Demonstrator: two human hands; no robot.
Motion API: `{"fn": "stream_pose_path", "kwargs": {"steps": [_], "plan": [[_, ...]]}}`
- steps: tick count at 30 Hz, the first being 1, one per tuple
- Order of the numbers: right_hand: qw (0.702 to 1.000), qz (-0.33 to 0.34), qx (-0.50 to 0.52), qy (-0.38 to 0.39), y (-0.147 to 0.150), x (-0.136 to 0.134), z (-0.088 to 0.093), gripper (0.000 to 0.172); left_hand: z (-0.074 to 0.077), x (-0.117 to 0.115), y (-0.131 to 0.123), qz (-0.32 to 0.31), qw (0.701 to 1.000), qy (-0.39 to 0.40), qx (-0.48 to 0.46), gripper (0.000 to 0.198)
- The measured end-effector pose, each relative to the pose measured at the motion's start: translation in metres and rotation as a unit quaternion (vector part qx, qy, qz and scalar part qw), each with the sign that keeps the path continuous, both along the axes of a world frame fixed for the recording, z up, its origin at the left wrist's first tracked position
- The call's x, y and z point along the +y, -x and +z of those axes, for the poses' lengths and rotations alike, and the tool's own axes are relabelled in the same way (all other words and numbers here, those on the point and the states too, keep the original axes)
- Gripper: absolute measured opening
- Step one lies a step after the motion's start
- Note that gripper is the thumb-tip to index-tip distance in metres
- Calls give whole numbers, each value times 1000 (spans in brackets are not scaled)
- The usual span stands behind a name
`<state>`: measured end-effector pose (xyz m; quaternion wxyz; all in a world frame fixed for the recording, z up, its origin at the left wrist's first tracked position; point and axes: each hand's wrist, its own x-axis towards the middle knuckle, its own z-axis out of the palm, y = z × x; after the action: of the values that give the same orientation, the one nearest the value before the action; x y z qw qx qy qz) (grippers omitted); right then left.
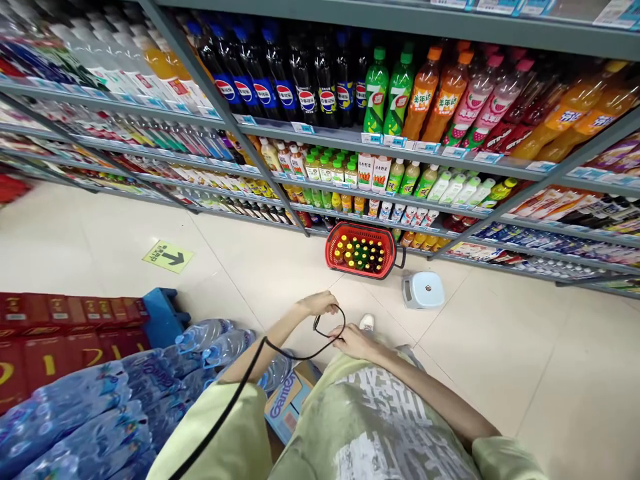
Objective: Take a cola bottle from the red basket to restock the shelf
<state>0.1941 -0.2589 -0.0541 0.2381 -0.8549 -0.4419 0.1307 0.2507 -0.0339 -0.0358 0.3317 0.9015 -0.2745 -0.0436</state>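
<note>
Item: black cable, looped between my left hand and right hand, both grips clenched on it at waist height; I judge gathering underway, next needing another coil.

Bright, even overhead light fills the aisle; the pale floor shows only faint, soft shadows. Wide-angle distortion bends the shelves outward toward the edges. Bottles at the far left are smeared with blur, while the red basket reads sharp
</note>
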Motion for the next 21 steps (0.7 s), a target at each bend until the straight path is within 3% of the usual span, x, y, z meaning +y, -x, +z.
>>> {"fn": "stream_pose_path", "kwargs": {"steps": [2,5,8,10,11,14,17,19,20,21], "plan": [[1000,-2,5,6,1,-2,2,25,24,32,1,69,996,50,-26,18],[999,-28,6,21,4,-5,5,23,73,100,24,196,968,139,-73,44],[996,-80,-3,42,7,-4,8,14,114,164,71,293,922,227,-109,89],[991,-121,-10,57,7,-2,9,11,130,197,109,341,885,281,-148,105],[987,-144,-13,65,6,0,9,10,135,211,128,373,850,324,-184,107],[975,-208,-12,84,-1,4,5,11,138,244,182,457,768,381,-238,124],[963,-252,-14,95,-11,9,2,14,127,262,228,533,700,413,-235,145],[956,-272,-29,103,-18,12,1,16,111,262,253,572,667,422,-222,130],[953,-279,-39,108,-21,13,1,17,101,260,262,572,674,420,-203,116],[951,-283,-49,114,-24,14,1,18,88,256,270,589,664,417,-198,105]]}}
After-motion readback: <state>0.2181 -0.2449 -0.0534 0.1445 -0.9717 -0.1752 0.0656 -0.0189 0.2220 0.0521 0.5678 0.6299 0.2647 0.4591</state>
